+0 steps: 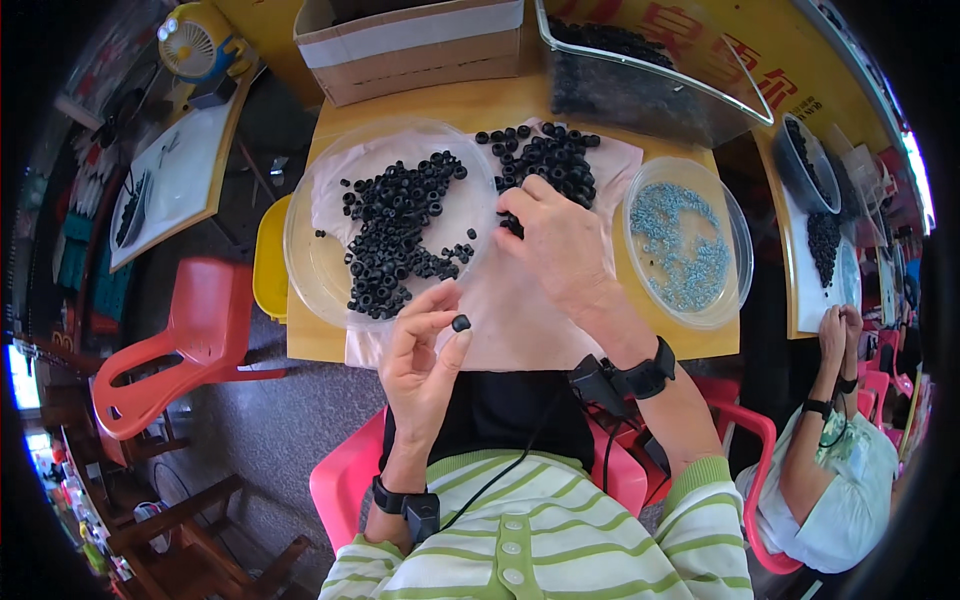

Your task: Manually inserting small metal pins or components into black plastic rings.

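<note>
Near the front of the round clear tray [296,262], my left hand [422,352] pinches a small black cap-like piece [460,323] between thumb and fingers. My right hand [558,240] bends over the near left side of a heap of black ring-like pieces [560,160]. Its fingers close on black pieces [511,226], partly hidden by the hand. Many smaller black pieces [385,235], several with holes, lie spread in the clear tray. Under the tray and the heap is a pale pink cloth [510,320].
A round clear container [640,285] of tiny light blue pieces stands at the right. A cardboard box [420,60] and a clear bin [650,100] of black pieces line the table's back. Another person [825,490] sits at the right; a red chair [205,320] stands left.
</note>
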Action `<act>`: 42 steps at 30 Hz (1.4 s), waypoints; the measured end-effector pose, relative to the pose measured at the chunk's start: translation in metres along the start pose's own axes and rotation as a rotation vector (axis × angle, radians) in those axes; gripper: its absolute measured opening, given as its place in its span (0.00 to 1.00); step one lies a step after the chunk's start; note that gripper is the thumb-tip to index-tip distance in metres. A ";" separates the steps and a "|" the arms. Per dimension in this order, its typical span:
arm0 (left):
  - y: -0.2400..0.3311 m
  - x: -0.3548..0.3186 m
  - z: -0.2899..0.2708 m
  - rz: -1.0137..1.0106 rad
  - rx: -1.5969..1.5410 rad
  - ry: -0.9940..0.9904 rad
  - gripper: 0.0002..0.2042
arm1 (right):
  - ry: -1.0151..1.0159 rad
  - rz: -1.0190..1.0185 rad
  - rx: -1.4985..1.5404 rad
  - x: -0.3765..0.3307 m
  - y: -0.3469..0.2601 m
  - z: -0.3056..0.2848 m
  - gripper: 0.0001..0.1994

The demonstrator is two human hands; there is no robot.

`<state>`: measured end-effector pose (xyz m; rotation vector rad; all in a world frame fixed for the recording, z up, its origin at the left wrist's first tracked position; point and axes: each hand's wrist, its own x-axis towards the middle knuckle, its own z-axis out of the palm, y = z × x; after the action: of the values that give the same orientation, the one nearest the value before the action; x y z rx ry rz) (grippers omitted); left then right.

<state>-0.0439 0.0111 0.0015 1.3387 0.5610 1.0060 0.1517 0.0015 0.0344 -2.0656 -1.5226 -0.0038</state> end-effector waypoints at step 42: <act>-0.022 -0.006 0.001 -0.013 0.134 -0.014 0.08 | 0.048 -0.031 -0.066 -0.064 0.017 -0.001 0.07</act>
<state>-0.0405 0.0070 -0.0206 1.4572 0.6350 0.9614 0.1441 -0.0583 0.0071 -2.0782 -1.5444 -0.1158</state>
